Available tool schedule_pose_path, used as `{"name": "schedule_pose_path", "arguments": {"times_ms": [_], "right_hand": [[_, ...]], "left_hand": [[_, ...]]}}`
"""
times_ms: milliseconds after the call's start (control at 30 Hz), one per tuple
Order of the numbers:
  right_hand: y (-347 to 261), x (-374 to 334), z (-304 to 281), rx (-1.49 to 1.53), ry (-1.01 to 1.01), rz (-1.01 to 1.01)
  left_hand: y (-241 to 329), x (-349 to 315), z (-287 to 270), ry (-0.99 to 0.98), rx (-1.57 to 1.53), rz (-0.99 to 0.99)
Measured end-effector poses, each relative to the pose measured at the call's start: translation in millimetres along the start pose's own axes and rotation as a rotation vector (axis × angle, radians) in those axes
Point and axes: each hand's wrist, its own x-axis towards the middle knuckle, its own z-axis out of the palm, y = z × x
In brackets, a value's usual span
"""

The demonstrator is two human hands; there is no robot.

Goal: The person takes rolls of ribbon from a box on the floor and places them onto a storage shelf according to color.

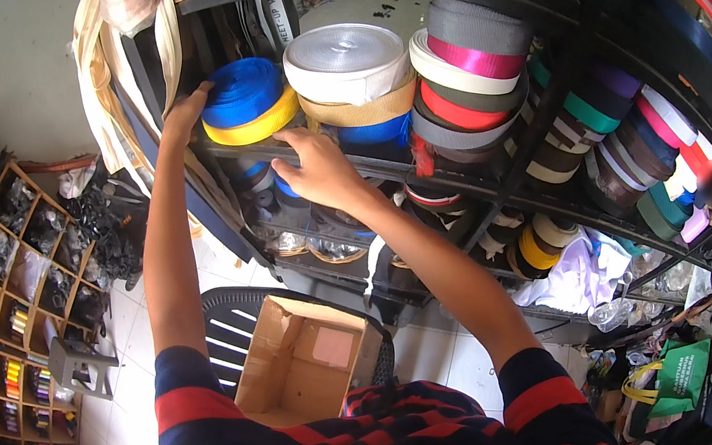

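A roll of blue webbing lies flat on top of a roll of yellow webbing at the left end of a shelf. My left hand is against the left side of the blue roll, its fingers stretched along the edge and partly hidden. Just below the front of the yellow roll, my right hand is open, thumb and index finger apart, with the index fingertip close to the yellow edge. To the right is a stack with a large white webbing roll over a tan roll and a blue one.
The black metal rack bears several more webbing rolls rightward and below. An open cardboard box sits on a black chair beneath my arms. Cream straps hang at the rack's left post. A wooden cubby rack with thread spools stands left.
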Motion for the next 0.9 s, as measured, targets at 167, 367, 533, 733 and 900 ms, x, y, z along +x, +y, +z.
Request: {"name": "schedule_pose_path", "arguments": {"times_ms": [167, 367, 533, 733, 900], "right_hand": [[-65, -1, -52, -0.094, 0.266, 0.032], [-26, -4, -100, -0.488, 0.338, 0.089], [-26, -10, -96, -0.467, 0.307, 0.101], [-27, -11, -97, -0.451, 0.278, 0.121], [-32, -11, -96, -0.457, 0.252, 0.158]], "left_hand": [[-5, 10, -6, 0.071, 0.065, 0.098], [31, -26, 1, -0.016, -0.085, 0.090], [24, -13, 7, 0.175, 0.004, 0.085], [25, -13, -6, -0.148, -0.197, 0.009], [13, -11, -6, -0.281, -0.575, 0.036]]}}
